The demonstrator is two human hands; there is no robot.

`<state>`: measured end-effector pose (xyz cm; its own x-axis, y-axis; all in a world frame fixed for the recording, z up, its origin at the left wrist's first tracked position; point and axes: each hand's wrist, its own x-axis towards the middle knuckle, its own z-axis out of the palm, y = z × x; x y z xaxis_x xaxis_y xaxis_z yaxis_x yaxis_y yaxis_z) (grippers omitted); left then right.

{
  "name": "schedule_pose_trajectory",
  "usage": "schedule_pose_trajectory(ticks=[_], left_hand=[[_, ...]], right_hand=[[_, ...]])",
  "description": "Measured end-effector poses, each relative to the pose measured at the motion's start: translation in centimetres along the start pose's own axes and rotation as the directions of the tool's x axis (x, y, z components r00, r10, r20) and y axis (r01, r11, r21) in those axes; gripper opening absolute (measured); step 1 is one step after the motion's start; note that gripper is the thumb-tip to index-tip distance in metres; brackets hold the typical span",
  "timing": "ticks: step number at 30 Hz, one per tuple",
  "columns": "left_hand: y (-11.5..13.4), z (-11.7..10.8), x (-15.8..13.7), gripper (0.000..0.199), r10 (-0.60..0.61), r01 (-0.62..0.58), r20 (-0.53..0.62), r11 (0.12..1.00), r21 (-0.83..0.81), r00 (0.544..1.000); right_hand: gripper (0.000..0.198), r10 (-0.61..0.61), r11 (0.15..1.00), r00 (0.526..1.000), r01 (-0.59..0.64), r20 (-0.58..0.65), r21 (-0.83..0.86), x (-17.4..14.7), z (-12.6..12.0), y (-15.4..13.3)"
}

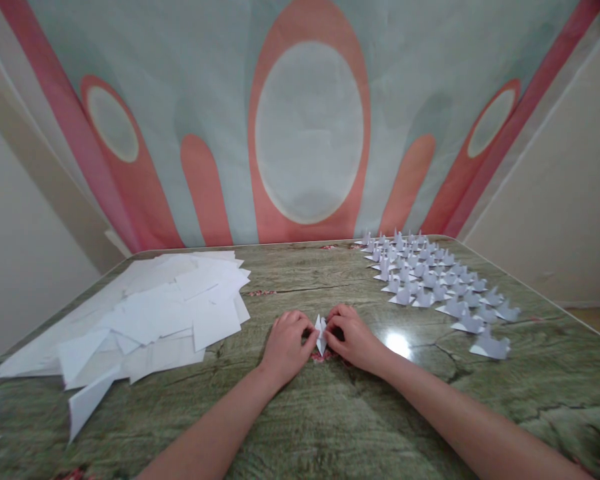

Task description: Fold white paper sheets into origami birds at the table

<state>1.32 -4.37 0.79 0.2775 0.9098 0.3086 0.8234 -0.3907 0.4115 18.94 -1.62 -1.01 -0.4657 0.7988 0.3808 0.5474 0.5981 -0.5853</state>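
At the middle of the table a small folded piece of white paper (321, 335) stands between my two hands, narrow and pointed at its top and bottom. My left hand (290, 343) pinches it from the left with thumb and fingers. From the right, my right hand (353, 337) grips its other side, fingers curled. The fingertips hide parts of the folds. Off to the right, several rows of small white origami birds (425, 273) stand on the table, apart from my hands.
A spread heap of loose white paper sheets (155, 313) covers the table's left side, with one bent sheet (91, 403) sticking out toward me. The wood-patterned table (300, 427) reaches back to a printed backdrop (310, 133). A light glare shows right of my right hand.
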Motion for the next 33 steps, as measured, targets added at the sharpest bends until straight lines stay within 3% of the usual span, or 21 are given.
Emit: schedule_pose_trajectory(ticks=[19, 27, 33], left_hand=[[0.04, 0.04, -0.15, 0.004, -0.023, 0.023, 0.024, 1.000, -0.006, 0.999], [0.32, -0.10, -0.20, 0.007, -0.015, 0.014, 0.035, 1.000, 0.021, 0.999], [0.54, -0.07, -0.31, 0.020, 0.008, -0.009, 0.027, 1.000, 0.016, 1.000]], right_hand=[[0.008, -0.009, 1.000, 1.000, 0.009, 0.003, -0.010, 0.07, 0.16, 0.39], [0.009, 0.002, 0.999, 1.000, -0.002, 0.000, -0.053, 0.07, 0.22, 0.30], [0.013, -0.027, 0.989, 1.000, 0.025, -0.009, -0.145, -0.23, 0.07, -0.12]])
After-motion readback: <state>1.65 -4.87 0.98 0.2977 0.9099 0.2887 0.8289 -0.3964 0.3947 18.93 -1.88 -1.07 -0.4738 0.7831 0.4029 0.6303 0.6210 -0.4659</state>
